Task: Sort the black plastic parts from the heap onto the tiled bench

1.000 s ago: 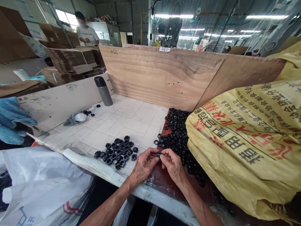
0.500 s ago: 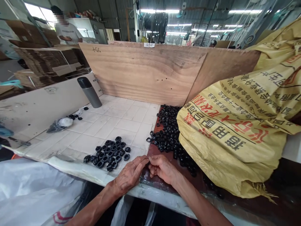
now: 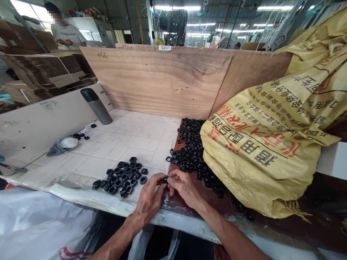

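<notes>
Between the fingertips of both hands is a small black plastic nut (image 3: 166, 178), partly covered by the fingers. My left hand (image 3: 149, 195) is closed on it from the left, thumb and forefinger pinching. My right hand (image 3: 184, 187) pinches it from the right with bent fingers. Left of my hands, a small group of black plastic nuts (image 3: 123, 177) lies on the pale tabletop (image 3: 138, 144); several show hexagonal rims and open centres. Beyond my right hand, a large heap of similar black pieces (image 3: 191, 141) spreads over a dark red surface (image 3: 176, 203).
A yellow printed sack (image 3: 260, 144) bulges over the right side. Plywood boards (image 3: 162, 83) wall the back. A grey flask (image 3: 98, 108) and a small plastic bag of dark pieces (image 3: 61, 146) stand left. A person (image 3: 66, 32) is behind stacked cardboard (image 3: 35, 70).
My hands have turned slightly and lifted, so the black nut between them shows more clearly. The whole view has shifted a little. The group of nuts on the left looks unchanged.
</notes>
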The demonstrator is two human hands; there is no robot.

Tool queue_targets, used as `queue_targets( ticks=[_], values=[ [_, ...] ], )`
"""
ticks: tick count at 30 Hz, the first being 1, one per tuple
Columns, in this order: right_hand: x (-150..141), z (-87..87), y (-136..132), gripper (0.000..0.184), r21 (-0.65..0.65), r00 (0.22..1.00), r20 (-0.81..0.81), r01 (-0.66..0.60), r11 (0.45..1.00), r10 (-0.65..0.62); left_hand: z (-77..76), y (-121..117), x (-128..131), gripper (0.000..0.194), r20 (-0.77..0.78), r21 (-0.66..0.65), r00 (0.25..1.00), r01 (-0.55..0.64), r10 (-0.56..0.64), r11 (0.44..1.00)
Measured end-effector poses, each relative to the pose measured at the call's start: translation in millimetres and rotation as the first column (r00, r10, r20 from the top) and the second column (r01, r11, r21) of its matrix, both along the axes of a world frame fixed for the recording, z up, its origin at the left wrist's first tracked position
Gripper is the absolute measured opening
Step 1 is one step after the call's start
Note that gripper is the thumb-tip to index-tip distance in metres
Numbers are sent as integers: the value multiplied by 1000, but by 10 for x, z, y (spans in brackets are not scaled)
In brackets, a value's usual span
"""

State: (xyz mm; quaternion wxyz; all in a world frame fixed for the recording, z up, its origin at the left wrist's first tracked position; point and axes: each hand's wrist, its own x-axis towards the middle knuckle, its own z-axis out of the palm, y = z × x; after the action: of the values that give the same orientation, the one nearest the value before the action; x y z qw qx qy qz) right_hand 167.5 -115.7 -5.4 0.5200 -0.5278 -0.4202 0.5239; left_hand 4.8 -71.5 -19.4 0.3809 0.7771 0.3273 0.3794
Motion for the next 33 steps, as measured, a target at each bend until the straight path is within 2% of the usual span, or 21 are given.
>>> queue_targets(
  ticks=[3,5,6,8,9,10,12,13,14,16,18,20,23,27,30,33],
  values=[
    [8,-24,26,30,-121,930,-361,-114,986,63,-35,36,-38,36,-115,317,991,103,-69,943],
    [11,-29,30,34,-149,913,-395,-169,974,98,-26,61,-58,42,-174,400,979,170,-107,901],
    [16,-27,27,33,-152,944,-314,-156,976,102,-17,72,-73,42,-206,401,972,192,-116,896],
    [44,-22,13,29,-82,998,54,-25,996,29,6,92,-117,38,-292,369,953,193,-84,909],
    [70,-20,6,25,9,953,295,67,998,-67,18,102,-144,34,-346,364,938,167,-34,916],
    [103,-21,-1,20,121,839,511,148,982,-189,31,113,-171,28,-402,381,915,123,44,916],
    [181,-38,-4,10,292,512,774,233,928,-372,64,143,-203,16,-491,470,835,12,249,883],
    [218,-54,-1,8,323,366,841,249,913,-398,85,164,-197,11,-513,521,786,-36,346,853],
    [249,-75,6,8,324,250,888,253,912,-385,109,190,-170,10,-522,562,747,-62,412,825],
    [289,-124,24,7,298,105,939,227,927,-328,149,264,-43,15,-525,600,721,-62,452,797],
    [301,-168,42,6,280,40,956,177,943,-292,161,373,163,15,-508,599,754,-38,416,800],
    [300,-193,53,9,264,28,962,143,954,-271,131,505,391,17,-476,564,796,-50,374,824],
    [294,-195,58,15,229,61,970,106,968,-236,36,668,630,21,-466,464,841,-32,275,885],
    [286,-167,50,17,214,149,964,64,975,-222,-73,642,627,16,-482,412,839,-39,254,910],
    [296,-121,44,22,261,312,914,42,965,-261,-96,471,489,18,-409,358,884,-72,226,931],
    [337,-56,52,17,314,575,756,101,944,-313,-89,295,372,31,-252,245,950,-122,184,962]
  ],
)
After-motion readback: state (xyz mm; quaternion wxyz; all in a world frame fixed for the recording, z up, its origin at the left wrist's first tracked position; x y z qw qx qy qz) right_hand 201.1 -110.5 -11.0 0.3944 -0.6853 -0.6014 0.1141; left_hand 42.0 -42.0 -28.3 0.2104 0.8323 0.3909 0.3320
